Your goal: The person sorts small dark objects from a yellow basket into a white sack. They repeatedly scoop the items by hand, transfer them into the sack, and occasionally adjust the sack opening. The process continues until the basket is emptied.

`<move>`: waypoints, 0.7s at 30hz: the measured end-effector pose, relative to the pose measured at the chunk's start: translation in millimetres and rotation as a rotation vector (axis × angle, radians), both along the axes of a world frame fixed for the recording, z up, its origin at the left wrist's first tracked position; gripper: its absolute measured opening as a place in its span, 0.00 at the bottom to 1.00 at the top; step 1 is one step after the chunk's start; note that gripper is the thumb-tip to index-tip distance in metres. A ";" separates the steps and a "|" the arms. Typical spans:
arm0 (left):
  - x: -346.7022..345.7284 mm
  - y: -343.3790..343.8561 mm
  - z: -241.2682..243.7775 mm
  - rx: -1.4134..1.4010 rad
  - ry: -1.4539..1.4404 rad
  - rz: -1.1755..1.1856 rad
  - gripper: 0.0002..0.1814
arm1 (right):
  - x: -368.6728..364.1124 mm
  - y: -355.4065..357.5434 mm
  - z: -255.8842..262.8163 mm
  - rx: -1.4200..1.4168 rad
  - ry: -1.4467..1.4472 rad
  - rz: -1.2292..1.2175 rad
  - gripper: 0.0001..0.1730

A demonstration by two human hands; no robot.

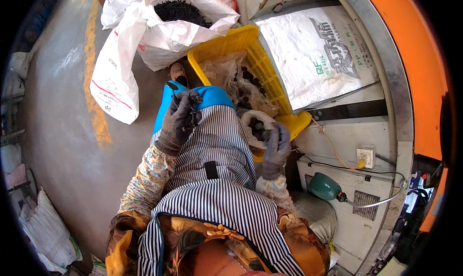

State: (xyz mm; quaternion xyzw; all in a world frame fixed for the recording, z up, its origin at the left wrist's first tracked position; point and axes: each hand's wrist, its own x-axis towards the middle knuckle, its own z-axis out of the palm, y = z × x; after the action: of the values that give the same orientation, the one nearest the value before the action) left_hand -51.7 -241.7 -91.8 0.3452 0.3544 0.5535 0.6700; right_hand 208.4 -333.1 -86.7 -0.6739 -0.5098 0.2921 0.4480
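Observation:
My left hand [181,118], in a dark grey glove, is raised over my lap. It grips several small black plastic parts [194,97], and one with a flat oval end [171,85] sticks out past the fingers. My right hand [276,147], gloved too and slightly blurred, is at the edge of an opened clear plastic bag [249,140] with dark round pieces [257,125] inside. Whether its bent fingers pinch anything is hard to see. The bag sits in the near end of a yellow plastic crate [273,73], beside more crumpled film and dark round pieces.
A white woven sack [188,37] full of thin black pieces [181,12] stands ahead. Right of the crate, a printed white sack [311,55] lies flat. A yellow cord runs to a wall socket [366,156], near a green bottle [324,186] on a metal hose. Filled sacks [50,232] lie left.

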 end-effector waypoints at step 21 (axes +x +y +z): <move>-5.6 -8.1 30.4 -0.005 -0.258 -1.061 0.24 | -35.3 86.2 63.5 0.299 -0.139 0.872 0.16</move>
State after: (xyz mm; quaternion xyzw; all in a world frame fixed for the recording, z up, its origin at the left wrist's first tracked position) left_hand -57.3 -249.9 -61.4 0.4045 0.0476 0.1765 0.8961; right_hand 173.0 -246.9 -23.2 -0.3426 -0.8109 0.3304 0.3405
